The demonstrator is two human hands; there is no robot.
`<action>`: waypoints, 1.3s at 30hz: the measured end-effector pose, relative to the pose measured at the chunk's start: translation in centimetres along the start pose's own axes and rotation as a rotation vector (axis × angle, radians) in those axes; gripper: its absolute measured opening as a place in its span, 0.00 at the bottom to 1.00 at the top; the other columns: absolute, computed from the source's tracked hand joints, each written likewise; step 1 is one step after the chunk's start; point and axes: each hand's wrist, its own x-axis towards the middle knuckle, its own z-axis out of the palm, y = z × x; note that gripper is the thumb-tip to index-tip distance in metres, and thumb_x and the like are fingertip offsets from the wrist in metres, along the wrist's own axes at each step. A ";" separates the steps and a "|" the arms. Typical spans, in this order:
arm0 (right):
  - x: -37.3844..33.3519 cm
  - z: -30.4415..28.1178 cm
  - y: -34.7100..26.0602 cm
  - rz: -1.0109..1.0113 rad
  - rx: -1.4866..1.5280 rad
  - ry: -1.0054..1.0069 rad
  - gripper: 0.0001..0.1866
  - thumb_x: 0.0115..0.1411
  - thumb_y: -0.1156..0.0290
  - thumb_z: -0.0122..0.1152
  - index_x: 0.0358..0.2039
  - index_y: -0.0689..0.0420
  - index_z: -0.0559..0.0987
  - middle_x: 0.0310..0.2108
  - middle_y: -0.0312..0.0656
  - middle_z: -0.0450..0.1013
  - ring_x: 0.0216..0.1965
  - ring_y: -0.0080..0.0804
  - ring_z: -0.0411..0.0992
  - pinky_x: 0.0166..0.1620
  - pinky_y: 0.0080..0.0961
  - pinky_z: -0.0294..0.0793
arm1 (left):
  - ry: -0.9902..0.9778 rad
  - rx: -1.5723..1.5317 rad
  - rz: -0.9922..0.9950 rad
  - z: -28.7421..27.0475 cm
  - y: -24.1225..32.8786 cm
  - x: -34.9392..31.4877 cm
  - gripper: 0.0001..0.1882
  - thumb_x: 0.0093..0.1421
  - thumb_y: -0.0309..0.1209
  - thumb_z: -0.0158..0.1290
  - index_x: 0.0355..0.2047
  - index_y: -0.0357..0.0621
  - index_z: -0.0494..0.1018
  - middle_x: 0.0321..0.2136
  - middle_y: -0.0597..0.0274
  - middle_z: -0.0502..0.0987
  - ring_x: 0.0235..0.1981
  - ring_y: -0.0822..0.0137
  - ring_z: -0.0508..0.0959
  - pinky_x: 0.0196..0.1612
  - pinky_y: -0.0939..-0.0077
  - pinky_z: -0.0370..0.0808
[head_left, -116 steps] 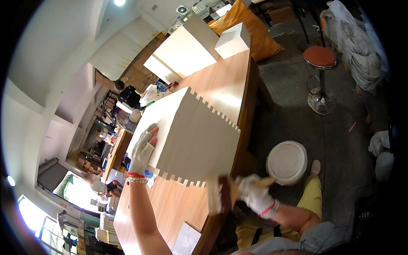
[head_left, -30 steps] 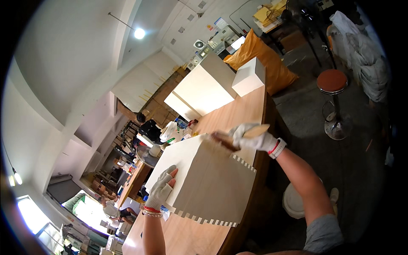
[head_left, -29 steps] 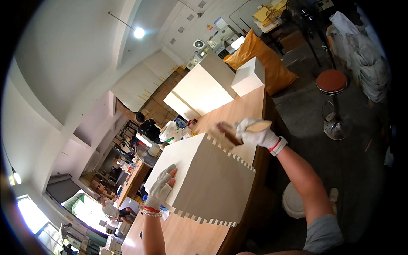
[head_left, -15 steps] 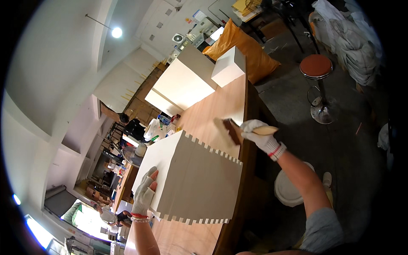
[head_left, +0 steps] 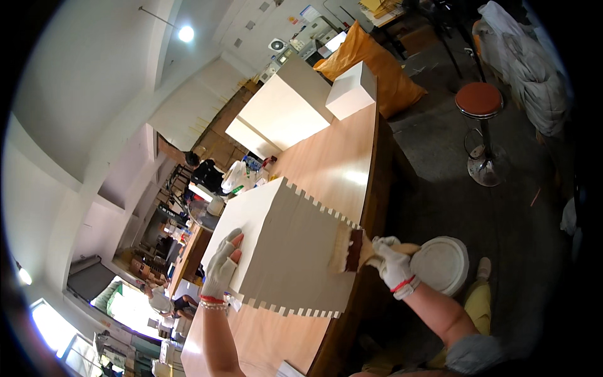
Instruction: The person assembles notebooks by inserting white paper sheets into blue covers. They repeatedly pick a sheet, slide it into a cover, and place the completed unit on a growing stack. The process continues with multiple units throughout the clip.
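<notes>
A large white box-like block [head_left: 292,248] with notched, comb-like edges rests on the wooden table [head_left: 326,147]. My gloved left hand [head_left: 223,264] lies against its upper left side, fingers stretched out, with bare fingertips showing. In my gloved right hand [head_left: 393,265] is a wide flat brush [head_left: 355,250] with a wooden handle and a dark red-brown band. Its pale bristles point left and meet the broad face of the block, close to the right notched edge.
Larger white boxes [head_left: 279,116] and a smaller white box [head_left: 352,93] stand farther along the table, beside an orange sack [head_left: 370,69]. A round white bucket [head_left: 441,264] is on the floor at right, with a red-topped stool [head_left: 479,100] beyond. Plastic bags [head_left: 235,179] and bottles lie behind the block.
The brush in my right hand has come nearer, from over the table beyond the block onto its broad face. My left hand stays on the block. The whole view has shifted slightly.
</notes>
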 end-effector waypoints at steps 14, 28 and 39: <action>-7.7 1.3 1.0 0.083 -0.141 -0.091 0.06 0.61 0.72 0.59 0.35 0.48 0.71 0.41 0.33 0.71 0.43 0.24 0.72 0.42 0.35 0.78 | 0.351 0.415 -0.010 0.6 0.5 -0.3 0.09 0.59 0.30 0.51 0.36 0.37 0.72 0.39 0.49 0.78 0.38 0.51 0.77 0.43 0.63 0.72; -6.8 3.6 0.6 -0.329 -0.372 -0.265 0.09 0.58 0.82 0.57 0.36 0.54 0.71 0.40 0.36 0.71 0.36 0.20 0.69 0.41 0.20 0.74 | 0.235 0.243 -0.101 0.2 -1.8 -1.0 0.12 0.62 0.34 0.47 0.41 0.42 0.74 0.46 0.53 0.73 0.49 0.53 0.71 0.53 0.66 0.67; -14.8 6.8 4.3 -0.864 -1.329 -1.038 0.03 0.55 0.73 0.57 0.30 0.54 0.78 0.40 0.47 0.74 0.38 0.45 0.75 0.38 0.32 0.76 | 0.187 0.283 0.000 0.2 -0.8 -1.3 0.17 0.64 0.37 0.46 0.48 0.41 0.72 0.51 0.56 0.72 0.55 0.52 0.67 0.57 0.66 0.63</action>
